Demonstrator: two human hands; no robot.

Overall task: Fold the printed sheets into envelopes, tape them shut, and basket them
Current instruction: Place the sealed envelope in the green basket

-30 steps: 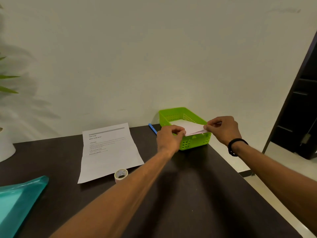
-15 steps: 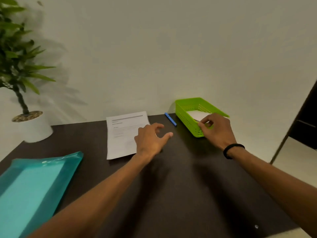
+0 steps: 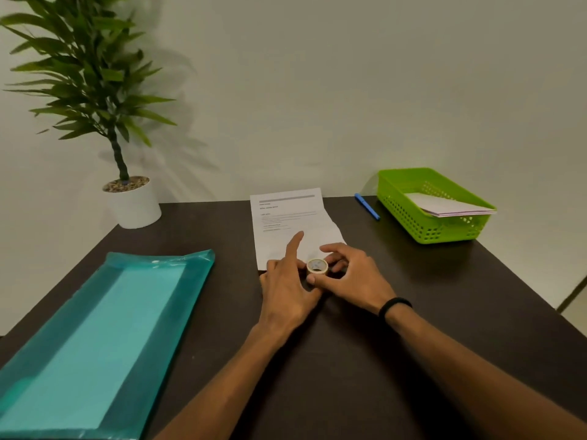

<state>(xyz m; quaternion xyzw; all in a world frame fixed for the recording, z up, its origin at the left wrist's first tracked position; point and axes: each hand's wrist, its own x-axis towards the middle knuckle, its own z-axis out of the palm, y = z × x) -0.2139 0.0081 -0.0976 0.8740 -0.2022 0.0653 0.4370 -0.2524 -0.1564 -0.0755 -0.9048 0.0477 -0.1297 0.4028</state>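
A printed sheet (image 3: 290, 222) lies flat on the dark table (image 3: 413, 296), its far end at the wall. A small roll of tape (image 3: 317, 266) stands at the sheet's near right corner. My right hand (image 3: 352, 277) holds the roll between its thumb and curled fingers. My left hand (image 3: 286, 289) rests on the sheet's near edge beside the roll, index finger straight and pointing across the paper. The green basket (image 3: 422, 231) sits at the far right corner with folded white envelopes (image 3: 444, 206) inside.
A blue pen (image 3: 367, 206) lies between the sheet and the basket. A large teal plastic folder (image 3: 95, 338) covers the table's left side. A potted plant (image 3: 133, 203) stands at the far left against the wall. The table's right edge drops to the floor.
Both hands left the basket, where the folded envelope now lies, and came back to the sheet. My right hand took hold of the tape roll. The view swung left and down.
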